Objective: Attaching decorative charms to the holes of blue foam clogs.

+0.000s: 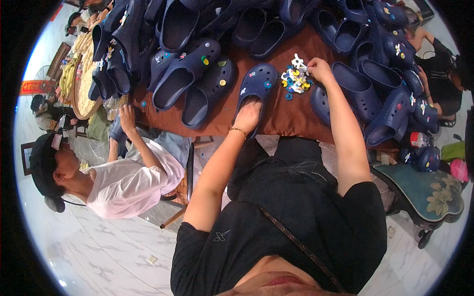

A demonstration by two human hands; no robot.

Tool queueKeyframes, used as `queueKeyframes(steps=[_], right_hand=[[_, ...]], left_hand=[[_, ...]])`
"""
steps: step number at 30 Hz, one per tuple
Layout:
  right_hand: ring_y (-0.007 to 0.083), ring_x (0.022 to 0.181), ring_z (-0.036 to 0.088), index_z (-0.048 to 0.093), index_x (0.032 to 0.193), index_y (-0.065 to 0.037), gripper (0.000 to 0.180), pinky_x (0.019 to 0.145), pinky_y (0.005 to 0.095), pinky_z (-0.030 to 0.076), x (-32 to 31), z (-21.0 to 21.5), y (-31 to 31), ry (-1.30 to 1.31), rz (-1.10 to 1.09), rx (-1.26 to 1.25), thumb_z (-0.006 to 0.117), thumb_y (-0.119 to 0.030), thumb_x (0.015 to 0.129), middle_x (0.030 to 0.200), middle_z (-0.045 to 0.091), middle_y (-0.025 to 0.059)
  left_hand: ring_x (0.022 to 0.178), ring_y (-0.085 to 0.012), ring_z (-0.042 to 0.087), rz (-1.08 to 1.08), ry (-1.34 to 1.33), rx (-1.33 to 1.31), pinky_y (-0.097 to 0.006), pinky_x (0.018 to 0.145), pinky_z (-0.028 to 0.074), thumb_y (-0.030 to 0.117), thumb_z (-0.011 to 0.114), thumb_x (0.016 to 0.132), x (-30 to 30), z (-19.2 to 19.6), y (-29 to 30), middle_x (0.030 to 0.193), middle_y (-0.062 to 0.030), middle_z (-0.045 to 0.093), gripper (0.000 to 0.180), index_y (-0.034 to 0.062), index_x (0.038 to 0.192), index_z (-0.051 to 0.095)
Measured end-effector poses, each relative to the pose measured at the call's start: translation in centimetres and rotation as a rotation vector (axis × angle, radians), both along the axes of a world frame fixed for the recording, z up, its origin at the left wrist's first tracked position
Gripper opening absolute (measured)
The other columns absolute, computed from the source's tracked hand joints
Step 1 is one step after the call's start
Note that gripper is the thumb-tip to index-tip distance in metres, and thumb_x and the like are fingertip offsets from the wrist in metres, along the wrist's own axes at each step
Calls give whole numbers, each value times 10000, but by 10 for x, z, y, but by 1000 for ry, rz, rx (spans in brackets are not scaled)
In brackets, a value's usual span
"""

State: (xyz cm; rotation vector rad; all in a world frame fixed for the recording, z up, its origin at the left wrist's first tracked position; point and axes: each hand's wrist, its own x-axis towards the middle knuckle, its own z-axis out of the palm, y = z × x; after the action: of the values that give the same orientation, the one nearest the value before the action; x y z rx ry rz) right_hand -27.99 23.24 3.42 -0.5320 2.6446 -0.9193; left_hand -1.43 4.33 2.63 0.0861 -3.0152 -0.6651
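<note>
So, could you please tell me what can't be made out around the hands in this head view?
- Left hand: its fingers are tucked inside the navy clog, so the grip is hidden.
- Right hand: the fingertips at the pile of small charms are too small to show whether one is pinched.
- Single charms in that pile: too small and overlapping to tell apart.
- Clogs along the table's far edge: cut off by the picture's rim.

Left hand [248, 116] inside the heel of a navy clog [256, 89] on the brown worktop [286, 116]. Right hand [320, 70] pinches at a small pile of coloured charms [295, 80], at 2 o'clock from that clog. More navy clogs [187, 74] heaped from 10 to 2. Co-worker in white shirt [131, 185] at 8 o'clock.
</note>
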Motion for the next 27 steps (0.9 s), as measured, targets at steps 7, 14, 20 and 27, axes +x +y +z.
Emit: queueKeyframes(steps=[7,14,20,27], right_hand=[[170,700,601,627,800,-19,108,641,307,480,1,-2,-2,-79,-70,-310,608,-100,731,763,635,89],[65,598,511,563,978,-56,179,499,200,408,26,26,-29,-608,-90,-536,518,-74,806,758,574,0],[63,573,513,560,935,-46,143,464,195,412,64,15,-76,-573,36,-486,553,-106,805,737,566,4],[89,531,526,588,850,-34,197,457,225,423,63,6,-89,-459,22,-431,646,-191,746,672,578,24]], left_hand=[[809,-365,539,0,16,15,-440,710,434,73,374,801,0,1,-1,830,-193,536,125,20,859,472],[833,-346,549,4,-10,-20,-429,731,438,87,373,813,2,0,-1,864,-183,549,197,23,955,494],[838,-348,549,11,-33,-1,-429,736,437,85,373,813,2,2,0,867,-184,550,215,20,976,497],[813,-357,546,2,27,42,-430,716,440,83,377,806,-1,5,2,840,-188,545,192,16,944,491]])
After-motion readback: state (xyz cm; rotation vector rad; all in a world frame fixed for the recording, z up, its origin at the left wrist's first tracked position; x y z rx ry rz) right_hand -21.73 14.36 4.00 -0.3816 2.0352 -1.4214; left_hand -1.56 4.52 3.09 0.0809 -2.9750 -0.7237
